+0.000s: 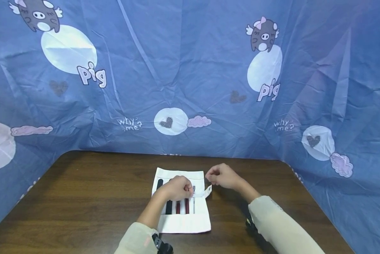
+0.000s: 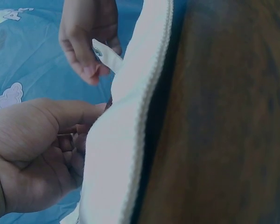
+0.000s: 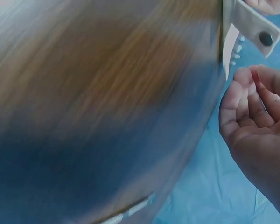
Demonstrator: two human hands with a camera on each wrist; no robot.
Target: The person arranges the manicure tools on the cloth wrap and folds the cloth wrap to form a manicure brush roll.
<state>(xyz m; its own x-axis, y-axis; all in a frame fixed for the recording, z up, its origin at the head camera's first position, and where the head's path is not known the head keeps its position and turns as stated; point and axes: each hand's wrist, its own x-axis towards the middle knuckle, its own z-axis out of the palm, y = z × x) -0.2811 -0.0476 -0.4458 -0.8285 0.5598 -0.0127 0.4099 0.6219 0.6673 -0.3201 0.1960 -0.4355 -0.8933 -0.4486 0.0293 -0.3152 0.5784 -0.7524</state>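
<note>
A white fabric pouch point(image 1: 185, 224) lies spread on the table with several slim tools in it, among them black ones, dark red ones point(image 1: 187, 206) and a thin silver one point(image 1: 194, 206). A short strap point(image 1: 208, 191) with a metal snap point(image 3: 266, 38) sticks up from its right edge. My left hand point(image 1: 178, 188) is over the pouch, fingers bent, fingertips beside the silver tool; I cannot tell whether they pinch anything. Just beyond the strap, my right hand point(image 1: 223, 176) hovers with loosely curled fingers, thumb close to the fingertips, nothing visible in them. The strap stands apart from it.
The brown wooden table point(image 1: 91, 197) extends around the pouch on all sides. A blue cloth point(image 1: 177, 77) with pig and heart prints hangs behind the table and along its sides. A dark wrist device point(image 1: 162, 244) sits at my left sleeve.
</note>
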